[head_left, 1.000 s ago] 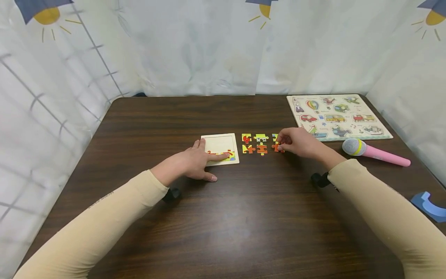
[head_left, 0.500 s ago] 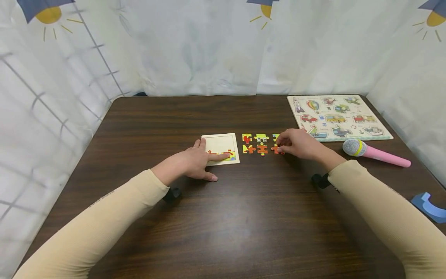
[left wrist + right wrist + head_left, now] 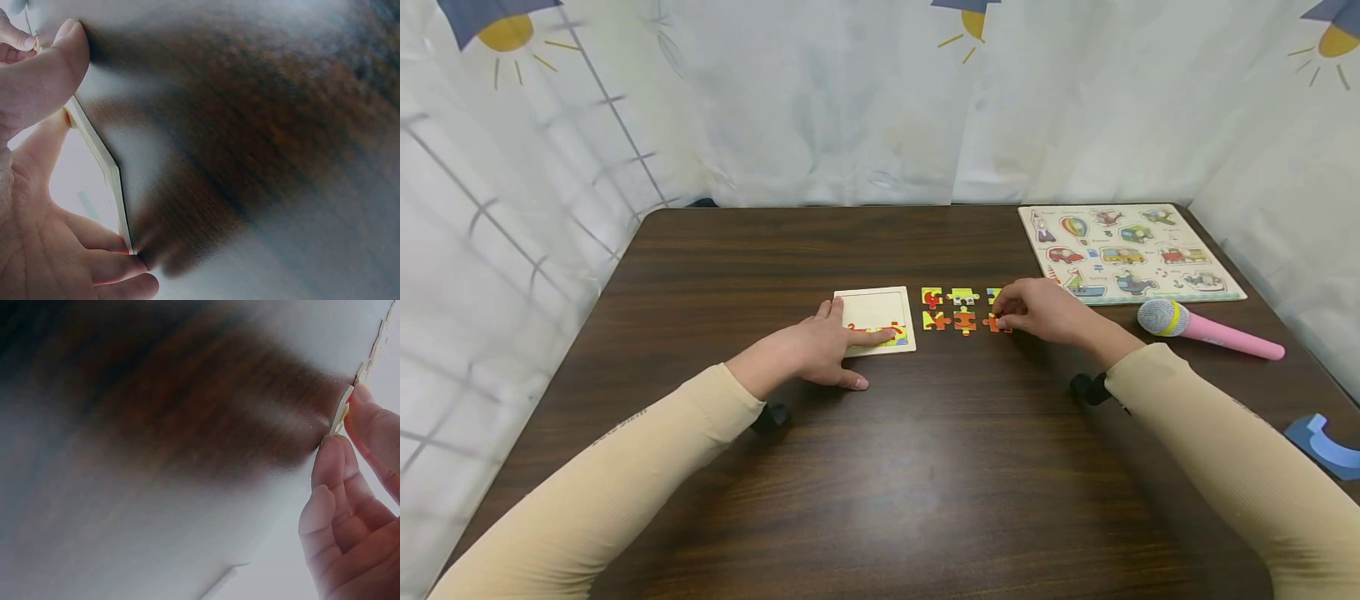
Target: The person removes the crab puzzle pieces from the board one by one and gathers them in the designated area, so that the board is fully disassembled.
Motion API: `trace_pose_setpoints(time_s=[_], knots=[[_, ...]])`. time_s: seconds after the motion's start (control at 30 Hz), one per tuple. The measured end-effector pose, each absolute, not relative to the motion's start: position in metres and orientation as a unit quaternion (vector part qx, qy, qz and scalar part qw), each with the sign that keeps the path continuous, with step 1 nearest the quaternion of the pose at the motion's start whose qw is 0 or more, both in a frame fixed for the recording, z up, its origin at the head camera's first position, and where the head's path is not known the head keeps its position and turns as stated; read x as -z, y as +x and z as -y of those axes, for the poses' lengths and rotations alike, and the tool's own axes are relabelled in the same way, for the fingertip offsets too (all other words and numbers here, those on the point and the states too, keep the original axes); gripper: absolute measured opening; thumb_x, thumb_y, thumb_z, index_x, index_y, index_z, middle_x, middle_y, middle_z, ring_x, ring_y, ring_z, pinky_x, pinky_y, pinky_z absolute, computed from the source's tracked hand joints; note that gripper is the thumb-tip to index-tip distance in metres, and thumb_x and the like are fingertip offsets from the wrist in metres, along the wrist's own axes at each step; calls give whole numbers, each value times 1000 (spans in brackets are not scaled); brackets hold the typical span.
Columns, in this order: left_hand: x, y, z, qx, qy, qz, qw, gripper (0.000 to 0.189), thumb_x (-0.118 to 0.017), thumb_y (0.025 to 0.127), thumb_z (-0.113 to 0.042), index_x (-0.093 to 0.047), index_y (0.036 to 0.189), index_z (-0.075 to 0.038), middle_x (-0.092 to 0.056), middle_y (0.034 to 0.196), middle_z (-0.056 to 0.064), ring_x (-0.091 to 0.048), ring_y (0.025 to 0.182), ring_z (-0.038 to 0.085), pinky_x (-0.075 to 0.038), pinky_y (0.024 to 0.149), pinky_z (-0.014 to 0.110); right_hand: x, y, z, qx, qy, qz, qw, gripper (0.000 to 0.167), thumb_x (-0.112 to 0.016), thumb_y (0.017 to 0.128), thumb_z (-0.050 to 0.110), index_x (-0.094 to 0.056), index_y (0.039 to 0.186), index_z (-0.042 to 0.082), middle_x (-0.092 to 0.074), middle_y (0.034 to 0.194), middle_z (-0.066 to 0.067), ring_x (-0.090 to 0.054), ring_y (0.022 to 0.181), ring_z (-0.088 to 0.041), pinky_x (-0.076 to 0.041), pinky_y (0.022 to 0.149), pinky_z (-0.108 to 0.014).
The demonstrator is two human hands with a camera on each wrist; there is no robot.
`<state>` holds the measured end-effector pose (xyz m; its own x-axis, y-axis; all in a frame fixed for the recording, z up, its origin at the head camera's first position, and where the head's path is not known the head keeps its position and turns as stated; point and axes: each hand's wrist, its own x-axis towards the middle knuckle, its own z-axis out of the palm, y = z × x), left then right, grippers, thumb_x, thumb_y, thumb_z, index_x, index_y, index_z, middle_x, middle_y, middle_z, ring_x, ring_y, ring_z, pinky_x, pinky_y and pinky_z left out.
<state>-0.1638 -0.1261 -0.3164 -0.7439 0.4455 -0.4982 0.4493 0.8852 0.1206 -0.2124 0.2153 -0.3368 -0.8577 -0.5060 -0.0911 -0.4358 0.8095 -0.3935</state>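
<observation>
My left hand (image 3: 820,346) lies with spread, straight fingers on the small wooden puzzle tray (image 3: 872,307); its index finger rests on the red and yellow pieces along the tray's near side. In the left wrist view, fingertips touch the edge of the tray (image 3: 103,156). Right of the tray, loose jigsaw pieces (image 3: 964,321) lie in two rows on the table. At the right end of the near row, my right hand (image 3: 1037,308) pinches an orange puzzle piece (image 3: 992,322) between thumb and fingers. The right wrist view shows this puzzle piece (image 3: 339,415) edge-on, low at the tabletop.
A larger vehicle puzzle board (image 3: 1120,254) lies at the table's far right corner, partly behind the right hand. Closer in are a pink toy microphone (image 3: 1210,329) and a blue curved block (image 3: 1326,446) by the right edge. A white curtain (image 3: 865,108) hangs behind the dark table (image 3: 880,475).
The orange piece has come down and shifted slightly left, now level with its row, with my right hand still pinching it. My left hand has stayed on the tray.
</observation>
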Motion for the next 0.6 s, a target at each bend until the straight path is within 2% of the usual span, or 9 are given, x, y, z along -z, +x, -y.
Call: trace_pose_setpoints(time_s=[0.6], knots=[[315, -164, 126, 6, 242, -934, 264, 81, -70, 93, -54, -24, 160, -47, -3, 163, 42, -9, 153, 57, -29, 120, 62, 334, -210, -214, 191, -247, -944, 104, 12, -74, 94, 12, -75, 104, 4, -76, 96, -9, -69, 83, -19, -55, 76, -42]])
